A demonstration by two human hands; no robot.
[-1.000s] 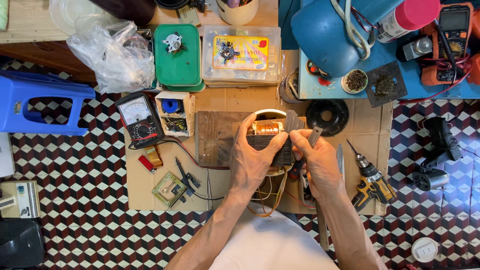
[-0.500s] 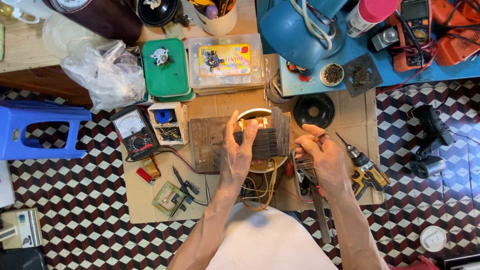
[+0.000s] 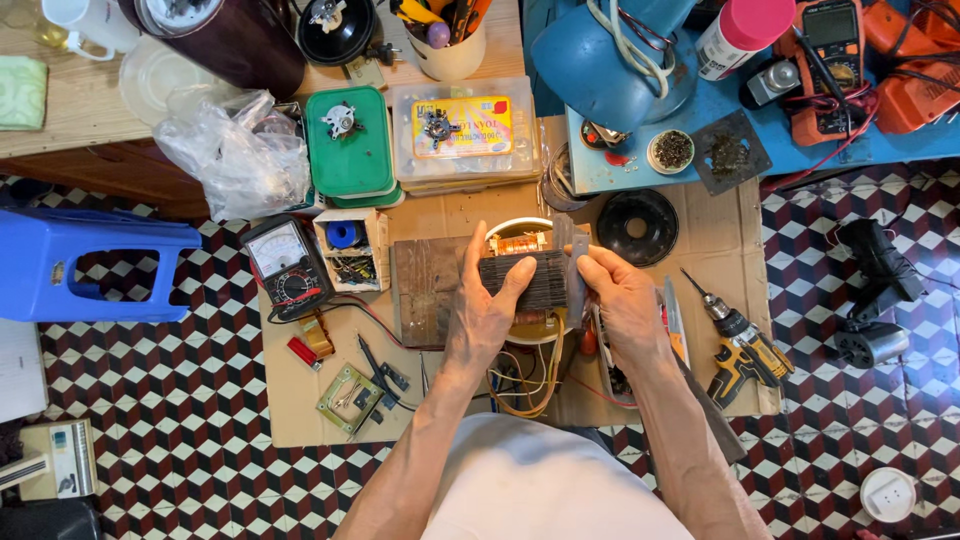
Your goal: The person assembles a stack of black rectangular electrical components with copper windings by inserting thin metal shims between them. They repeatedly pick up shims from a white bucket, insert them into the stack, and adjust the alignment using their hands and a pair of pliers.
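Over the cardboard (image 3: 700, 215), both hands, left (image 3: 482, 312) and right (image 3: 625, 300), clamp the transformer (image 3: 522, 280) lying crosswise.

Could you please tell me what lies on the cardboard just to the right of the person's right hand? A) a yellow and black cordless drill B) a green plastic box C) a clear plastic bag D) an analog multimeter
A: the yellow and black cordless drill lies on the cardboard just right of the right hand, while the meter, box and bag all sit on the left hand's side.
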